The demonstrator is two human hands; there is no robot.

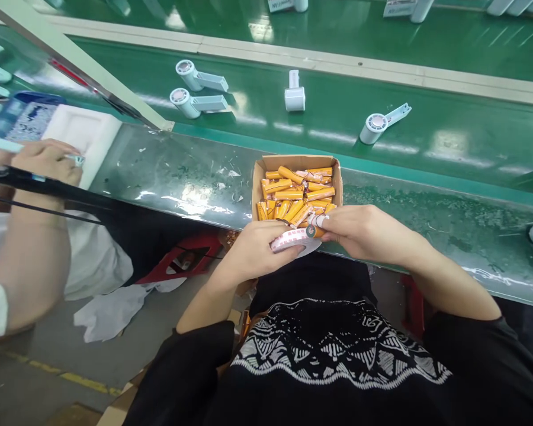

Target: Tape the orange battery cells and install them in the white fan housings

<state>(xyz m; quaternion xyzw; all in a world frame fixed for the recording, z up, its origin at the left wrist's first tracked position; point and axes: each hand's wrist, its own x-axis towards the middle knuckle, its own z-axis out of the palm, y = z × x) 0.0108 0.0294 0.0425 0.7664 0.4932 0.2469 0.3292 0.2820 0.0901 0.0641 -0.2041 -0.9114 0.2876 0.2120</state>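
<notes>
My left hand (254,249) is closed around a roll of tape (288,239) with pink print on its white liner. Pinched in the fingers of my right hand (366,234) is an orange cylindrical battery (318,232), held against the roll's right side; my fingers cover part of it. Both hands are over the near edge of a cardboard box (298,160), which holds many orange batteries (288,194) with thin dark wires and whitish ends.
On the green conveyor (257,89) beyond the bench lie several pale blue handheld fans (375,125). The metal bench (195,177) carries small scraps. At left, a co-worker's hands (48,163) are beside a white foam tray (100,127). A slanted metal post (93,71) stands between us.
</notes>
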